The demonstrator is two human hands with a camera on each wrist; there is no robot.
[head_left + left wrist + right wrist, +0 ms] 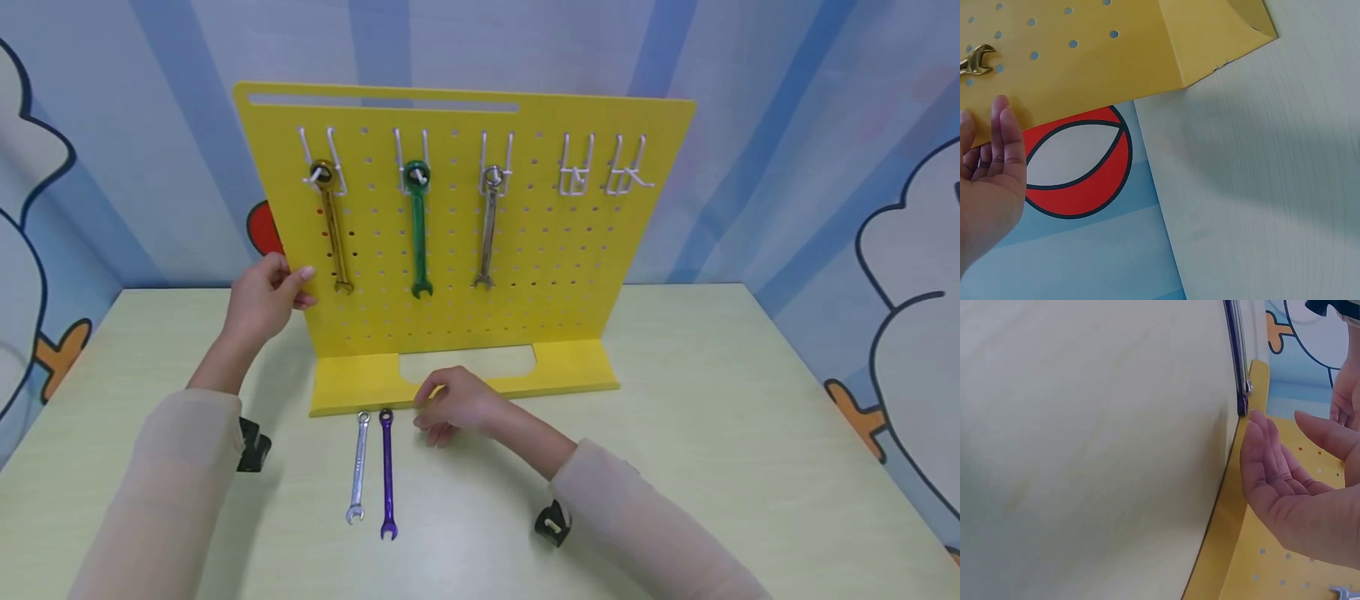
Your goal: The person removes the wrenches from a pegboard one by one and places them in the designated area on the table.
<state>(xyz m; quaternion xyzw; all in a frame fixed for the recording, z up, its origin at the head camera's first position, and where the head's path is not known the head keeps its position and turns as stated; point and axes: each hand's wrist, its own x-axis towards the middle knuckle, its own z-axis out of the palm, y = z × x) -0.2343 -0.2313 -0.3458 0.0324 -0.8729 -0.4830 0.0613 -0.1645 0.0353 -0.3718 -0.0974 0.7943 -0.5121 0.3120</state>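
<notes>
Yellow board [457,312] in my left hand [262,300], my right hand [459,404] holding nothing

Pale wood grain shows on the tabletop [712,450], where the upright board stands on its flat base [573,367]. My left hand grips the board's left side edge, thumb on the front face. My right hand is over the front of the base, fingers loosely curved, with a gap between thumb and fingertips.

Just to the left of those fingertips, and apart from them, a purple wrench [387,475] lies on the tabletop. Beside it, further left, is a small silver wrench [359,471]. Both have their ring ends towards the base and their forked ends towards me.

Three more wrenches hang by their ring ends from white hooks on the board: a gold wrench [335,233] at the left, a green wrench [419,237] next, then a larger silver wrench [489,229] near the middle. Further right, two bare hooks [575,171] sit side by side. Behind the board is a blue striped backdrop [525,42] with cartoon shapes.
</notes>
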